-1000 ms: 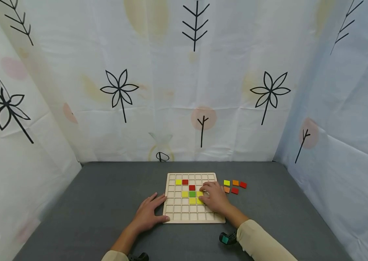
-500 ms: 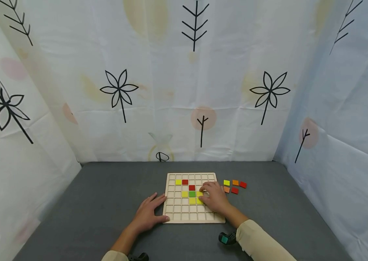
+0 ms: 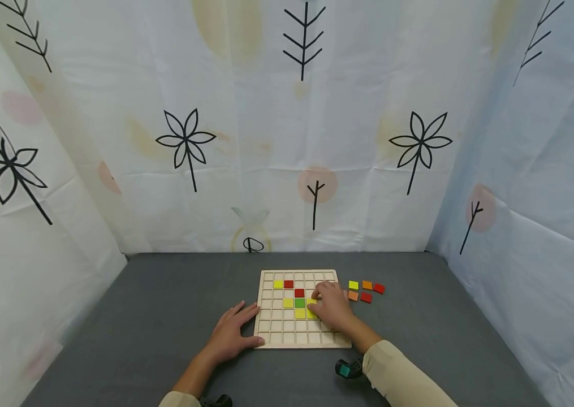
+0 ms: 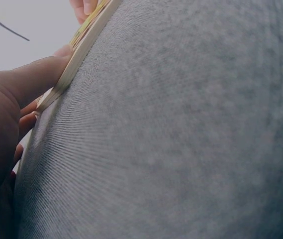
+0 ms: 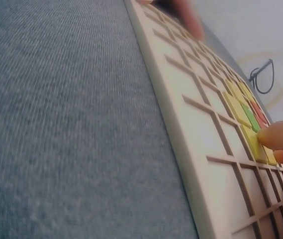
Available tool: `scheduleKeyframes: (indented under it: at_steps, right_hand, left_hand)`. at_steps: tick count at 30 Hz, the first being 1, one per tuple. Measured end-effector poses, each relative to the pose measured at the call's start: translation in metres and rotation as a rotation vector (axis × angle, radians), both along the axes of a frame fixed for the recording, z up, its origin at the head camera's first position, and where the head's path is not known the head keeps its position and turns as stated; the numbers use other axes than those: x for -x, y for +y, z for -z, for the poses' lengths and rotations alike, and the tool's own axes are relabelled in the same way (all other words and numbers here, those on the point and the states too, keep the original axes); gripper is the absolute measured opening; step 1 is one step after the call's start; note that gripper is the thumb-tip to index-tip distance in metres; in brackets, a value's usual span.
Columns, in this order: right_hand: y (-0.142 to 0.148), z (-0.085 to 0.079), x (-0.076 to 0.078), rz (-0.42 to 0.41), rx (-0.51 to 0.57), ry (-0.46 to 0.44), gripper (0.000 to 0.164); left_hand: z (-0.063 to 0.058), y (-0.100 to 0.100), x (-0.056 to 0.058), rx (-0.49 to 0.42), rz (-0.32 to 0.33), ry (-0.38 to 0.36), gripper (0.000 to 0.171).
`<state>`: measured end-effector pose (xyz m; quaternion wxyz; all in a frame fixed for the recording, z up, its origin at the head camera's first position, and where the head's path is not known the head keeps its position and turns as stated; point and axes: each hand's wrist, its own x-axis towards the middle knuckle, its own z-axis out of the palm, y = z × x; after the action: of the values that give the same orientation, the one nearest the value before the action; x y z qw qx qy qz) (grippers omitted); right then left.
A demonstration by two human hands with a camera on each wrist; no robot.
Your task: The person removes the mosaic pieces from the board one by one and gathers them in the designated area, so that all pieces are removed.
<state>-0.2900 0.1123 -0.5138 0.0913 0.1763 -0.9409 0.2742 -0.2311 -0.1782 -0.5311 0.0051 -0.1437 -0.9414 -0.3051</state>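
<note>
Two hands in use: resting the left hand [image 3: 233, 332], fingers extended, against the square pale wooden gridded board [image 3: 289, 337] at eight to nine o'clock, seemingly to steady it; working with the right hand [image 3: 336, 310] at three o'clock, fingers bent, around the flat yellow square tile [image 5: 269, 156] at three o'clock of the flat green square tile [image 3: 300, 303]; impossible to tell whether pinching or only pressing; probably seating or adjusting that tile in its shallow cell; calling, on that reading, for light fingertip pressure without jolting neighbours; also filling cells around the green: yellow at four to five, six, nine and ten o'clock, flat red square tiles [image 3: 299, 293] at eleven and twelve; lying on the grey surface [image 3: 175, 316] at two o'clock, just beside the board: one loose yellow square tile [image 3: 353, 285], two loose orange square tiles [image 3: 367, 285], two loose red square tiles [image 3: 379, 289].
</note>
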Motion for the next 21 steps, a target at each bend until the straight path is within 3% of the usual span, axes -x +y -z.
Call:
scheduleKeyframes:
  at_steps: [12,21]
  right_hand:
    - [-0.001,0.0009,-0.002,-0.013,0.161,0.074,0.01]
    - [-0.0006,0.0027,-0.0026,-0.053,0.181,0.078,0.014]
  left_hand:
    - [0.0009,-0.0006,0.0004,0.0,0.011,0.008,0.083]
    - [0.0012,-0.0009,0.0013,0.005,0.001,0.001,0.083]
